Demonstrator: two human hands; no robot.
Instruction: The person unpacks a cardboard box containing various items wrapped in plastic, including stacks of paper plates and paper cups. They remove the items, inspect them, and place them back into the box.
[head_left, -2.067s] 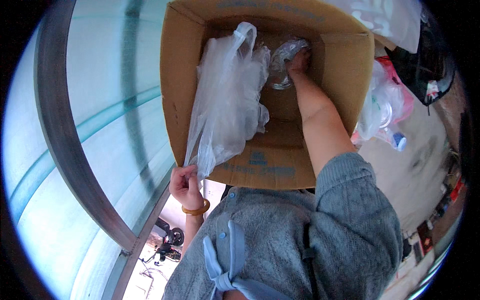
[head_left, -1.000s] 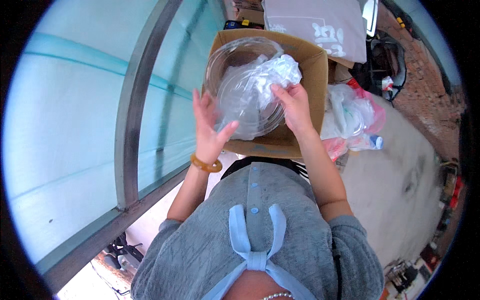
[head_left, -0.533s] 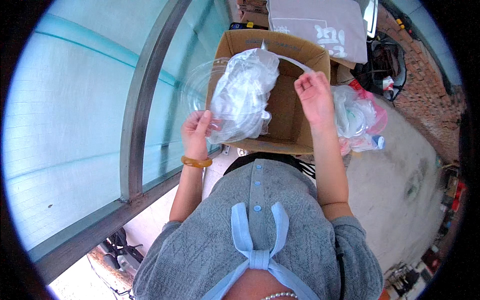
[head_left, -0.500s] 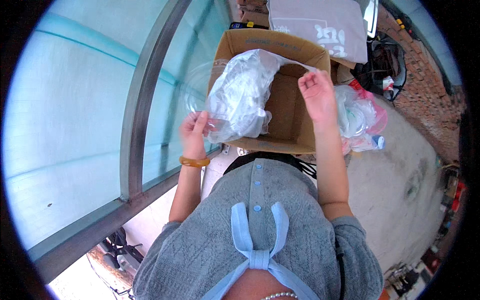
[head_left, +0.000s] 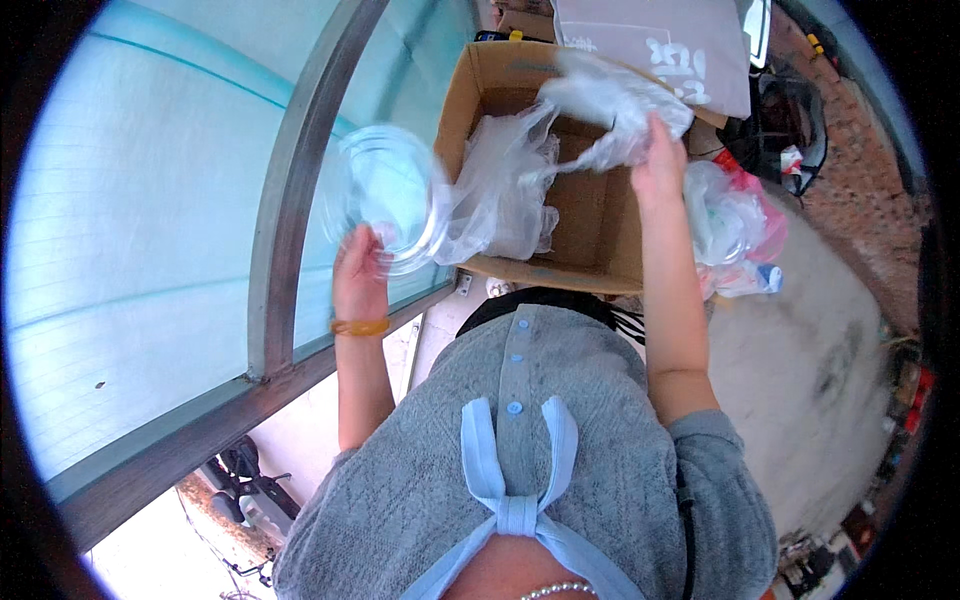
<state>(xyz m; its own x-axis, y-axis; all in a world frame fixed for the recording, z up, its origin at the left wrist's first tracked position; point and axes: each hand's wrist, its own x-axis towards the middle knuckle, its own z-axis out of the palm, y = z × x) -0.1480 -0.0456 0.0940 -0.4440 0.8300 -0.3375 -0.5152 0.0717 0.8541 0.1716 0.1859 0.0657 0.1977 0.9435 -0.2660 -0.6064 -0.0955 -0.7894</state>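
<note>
Left of the cardboard box, my left hand (head_left: 360, 265) grips the rim of a round, clear plastic lid (head_left: 385, 195), blurred by motion. My right hand (head_left: 660, 165) is closed on a thin plastic bag (head_left: 615, 110), which it lifts over the box's far right part. Part of the clear film (head_left: 505, 185) hangs across the left side of the open cardboard box (head_left: 560, 272) and seems joined to the bag in my right hand. Bare brown cardboard shows inside the box at its right.
Clear and pink plastic bags (head_left: 725, 225) lie on the floor right of the box. Beyond it is a grey printed sheet (head_left: 650, 50), with a black bag (head_left: 790, 125) beside it. A metal-framed translucent panel (head_left: 275, 220) stands close on the left.
My left hand has moved left, bringing the clear lid out from beside the plastic. The bag has been pulled up and right by my right hand, uncovering more of the box's inside.
</note>
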